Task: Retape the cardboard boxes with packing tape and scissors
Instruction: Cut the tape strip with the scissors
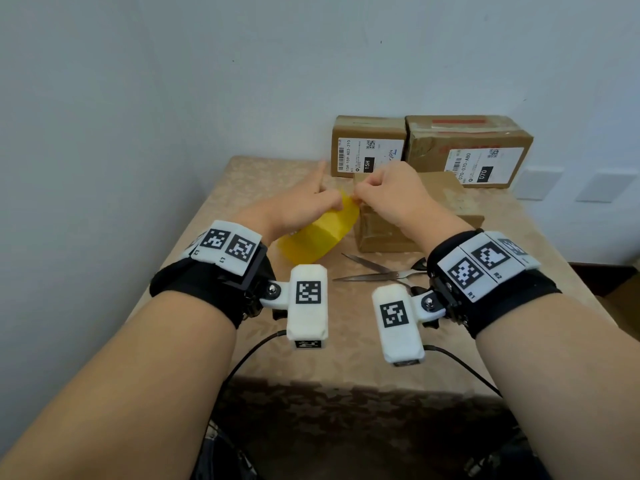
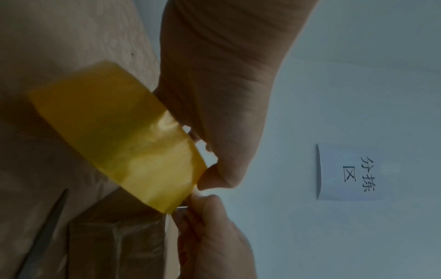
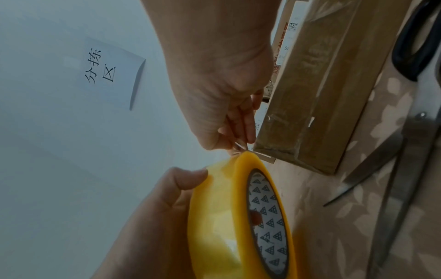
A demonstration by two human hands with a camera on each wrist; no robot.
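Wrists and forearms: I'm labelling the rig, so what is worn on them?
Left hand and right hand are bare, forearms sleeveless. Each wrist has a black strap, white tiles with black square markers, and a white marker-faced camera block with a black cable.

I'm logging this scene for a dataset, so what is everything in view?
tape roll: one, yellow, held above the table's left half
cardboard boxes: three, brown; one near the hands, two at the wall
scissors: one pair, black handles, open, on the table nearer the person than the near box
table: one, beige patterned cloth
paper sign: one, white, on the wall
left hand: holds the roll
right hand: pinches the tape's end
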